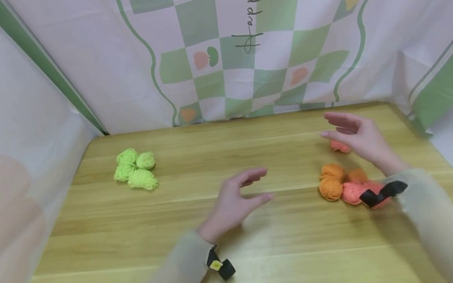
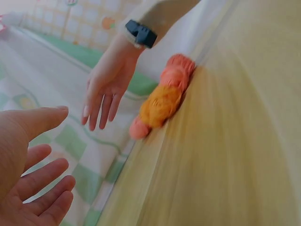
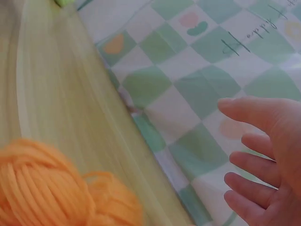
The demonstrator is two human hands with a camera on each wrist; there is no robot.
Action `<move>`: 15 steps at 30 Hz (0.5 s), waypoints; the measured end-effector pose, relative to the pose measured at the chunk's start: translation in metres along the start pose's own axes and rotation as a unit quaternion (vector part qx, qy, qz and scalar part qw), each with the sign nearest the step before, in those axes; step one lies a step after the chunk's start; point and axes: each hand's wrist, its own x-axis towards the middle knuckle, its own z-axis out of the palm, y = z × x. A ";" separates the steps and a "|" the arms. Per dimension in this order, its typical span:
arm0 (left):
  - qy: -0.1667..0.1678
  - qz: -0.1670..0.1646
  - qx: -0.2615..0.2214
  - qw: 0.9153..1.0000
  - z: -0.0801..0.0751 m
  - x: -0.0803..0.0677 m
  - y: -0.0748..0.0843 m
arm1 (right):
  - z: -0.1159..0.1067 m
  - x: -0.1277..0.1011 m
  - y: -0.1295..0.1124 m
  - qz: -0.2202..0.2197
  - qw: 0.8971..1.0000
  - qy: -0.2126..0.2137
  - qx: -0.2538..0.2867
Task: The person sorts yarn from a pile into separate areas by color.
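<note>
My left hand [image 1: 232, 204] hovers over the middle of the wooden table, thumb and fingers apart, holding nothing. Above the right side of the table my right hand [image 1: 363, 139] is also spread and holds nothing. Partly hidden beneath it lies a coral ball of yarn [image 1: 340, 146]. Nearer to me, by the right wrist, orange balls of yarn [image 1: 331, 188] touch coral balls of yarn [image 1: 353, 192]; the sleeve and wrist strap cover part of these. In the right wrist view, orange yarn [image 3: 37, 188] fills the lower left corner, apart from the fingers.
Several yellow-green balls of yarn [image 1: 142, 178] sit in a cluster at the table's far left. Behind the wooden table [image 1: 272, 280] hangs a checked green and white curtain [image 1: 241, 62]. White cloth also borders the left and right sides.
</note>
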 end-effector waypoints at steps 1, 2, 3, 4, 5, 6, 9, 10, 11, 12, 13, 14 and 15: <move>-0.005 0.006 -0.002 1.000 0.005 0.001 0.001 | -0.004 -0.001 0.002 0.007 1.000 0.000 -0.004; -0.009 0.014 0.001 1.000 0.010 0.003 0.002 | -0.007 -0.001 0.004 0.012 1.000 0.002 -0.010; -0.016 0.020 0.003 1.000 0.014 0.004 0.004 | -0.010 -0.002 0.006 0.015 1.000 0.003 -0.012; -0.022 0.025 0.007 0.999 0.019 0.006 0.005 | -0.013 -0.002 0.008 0.017 1.000 0.006 -0.016; -0.030 0.033 0.010 0.999 0.025 0.008 0.007 | -0.016 -0.002 0.010 0.018 1.000 0.009 -0.019; -0.037 0.038 0.013 0.999 0.030 0.010 0.009 | -0.019 -0.002 0.012 0.019 1.000 0.012 -0.022; -0.064 0.048 0.017 0.997 0.045 0.016 0.014 | -0.028 0.001 0.020 0.032 0.999 0.016 -0.030; -0.071 0.051 0.017 0.996 0.050 0.018 0.015 | -0.031 0.002 0.022 0.037 0.999 0.017 -0.033; -0.079 0.053 0.017 0.995 0.055 0.020 0.016 | -0.033 0.004 0.025 0.040 0.998 0.017 -0.035; -0.085 0.057 0.018 0.995 0.061 0.022 0.017 | -0.036 0.005 0.028 0.045 0.998 0.017 -0.038; -0.090 0.062 0.019 0.994 0.066 0.023 0.017 | -0.038 0.007 0.032 0.047 0.998 0.016 -0.040; -0.095 0.067 0.022 0.993 0.071 0.025 0.018 | -0.040 0.008 0.035 0.049 0.998 0.017 -0.042; -0.099 0.071 0.024 0.992 0.076 0.026 0.019 | -0.042 0.009 0.038 0.051 0.998 0.017 -0.045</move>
